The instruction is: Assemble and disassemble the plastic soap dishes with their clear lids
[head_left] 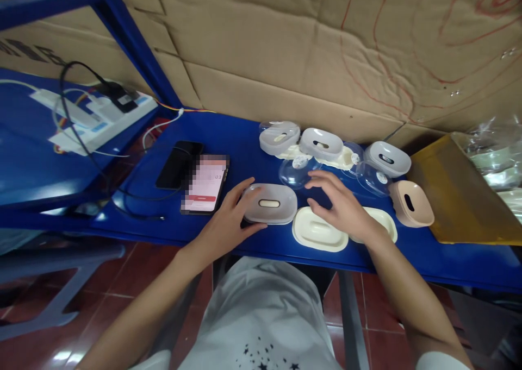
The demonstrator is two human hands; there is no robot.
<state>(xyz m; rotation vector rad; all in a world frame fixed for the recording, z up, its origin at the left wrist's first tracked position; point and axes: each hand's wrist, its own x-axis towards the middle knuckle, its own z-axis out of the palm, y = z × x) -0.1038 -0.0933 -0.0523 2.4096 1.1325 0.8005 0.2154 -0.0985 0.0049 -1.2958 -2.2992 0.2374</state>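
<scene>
My left hand (234,215) rests at the left side of a grey oval dish (279,209), with thumb and fingers spread around its end. A cream piece shows through the dish's slot. My right hand (336,201) hovers with bent, parted fingers over a cream oval tray (316,237) and holds nothing. Beneath the right wrist lies a second cream tray (385,220), partly covered. A clear oval lid (291,174) lies just beyond the right fingertips, and another clear lid (373,180) is farther right.
Grey dishes (322,143) stand along the back by cardboard (261,60). A peach dish (411,204) sits beside a brown box (468,196) at right. Phones (204,188), cables and a power strip (110,120) lie left.
</scene>
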